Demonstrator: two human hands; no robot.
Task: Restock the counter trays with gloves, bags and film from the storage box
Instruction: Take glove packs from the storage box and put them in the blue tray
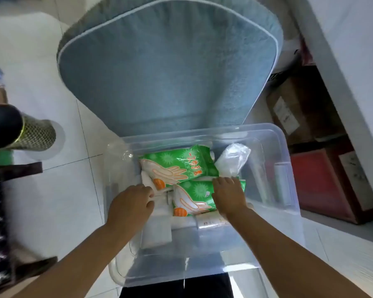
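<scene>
White floor tiles lay under the clear storage box (289, 168), where the right hand (228, 194) had its fingers curled over the top edge of the near glove pack (192, 198). The left hand (130, 203) was curled beside a white pack (148, 179), but I could not tell if it held it. The near glove pack touched the far glove pack (177, 164), so a quick pull might have dragged that one along or let the slippery wrap slide free.
</scene>
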